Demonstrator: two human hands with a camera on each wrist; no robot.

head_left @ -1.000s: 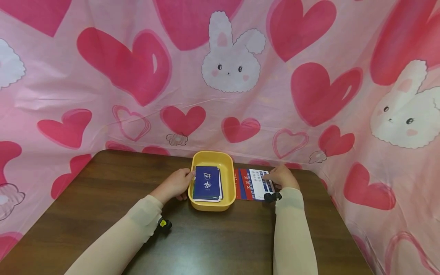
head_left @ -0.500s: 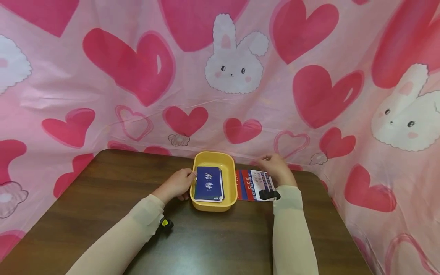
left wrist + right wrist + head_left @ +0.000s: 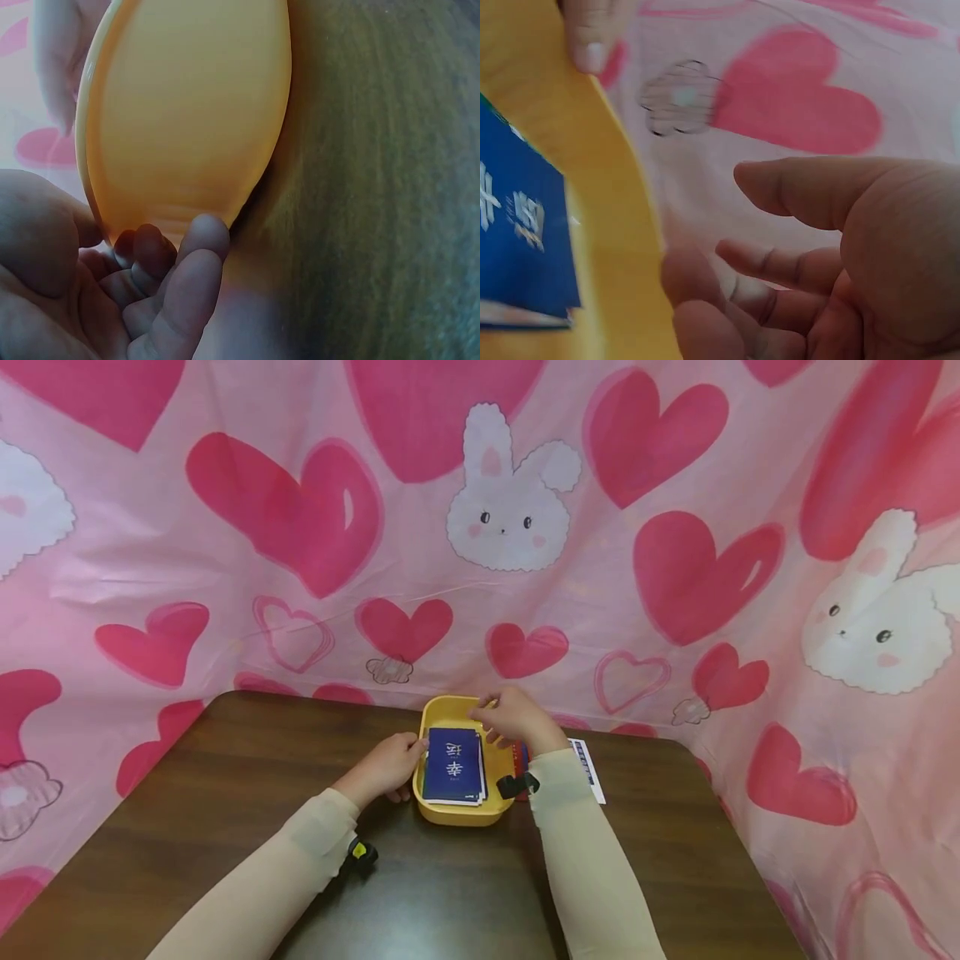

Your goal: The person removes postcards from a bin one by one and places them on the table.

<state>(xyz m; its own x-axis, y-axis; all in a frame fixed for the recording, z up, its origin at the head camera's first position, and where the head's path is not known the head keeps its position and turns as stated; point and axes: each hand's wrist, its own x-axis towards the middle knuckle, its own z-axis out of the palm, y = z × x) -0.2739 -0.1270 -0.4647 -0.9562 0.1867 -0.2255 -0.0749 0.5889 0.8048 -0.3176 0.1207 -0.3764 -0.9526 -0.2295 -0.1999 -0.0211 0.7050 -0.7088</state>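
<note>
A yellow plastic tray (image 3: 442,818) stands near the far edge of the table, holding a small stack of cards (image 3: 453,766) topped by a dark blue one with white characters. My left hand (image 3: 386,766) grips the tray's left side, thumb at the rim and fingers against the outer wall (image 3: 187,105). Over the tray's right part hovers my right hand (image 3: 517,718). In the right wrist view its fingers (image 3: 795,196) are spread and loosely bent, with nothing between them. Right of the tray, a white and blue card (image 3: 588,770) shows beside the right sleeve, which hides most of the overlapping cards there.
The brown wooden table (image 3: 420,893) reaches toward me. Just behind the tray hangs a pink curtain (image 3: 315,643) printed with hearts and rabbits, which also closes in both sides. Each wrist wears a small black camera, such as the right camera (image 3: 517,786).
My right hand has lifted off the cards at the right and moved left over the tray. The left hand keeps its grip, and the stack looks the same.
</note>
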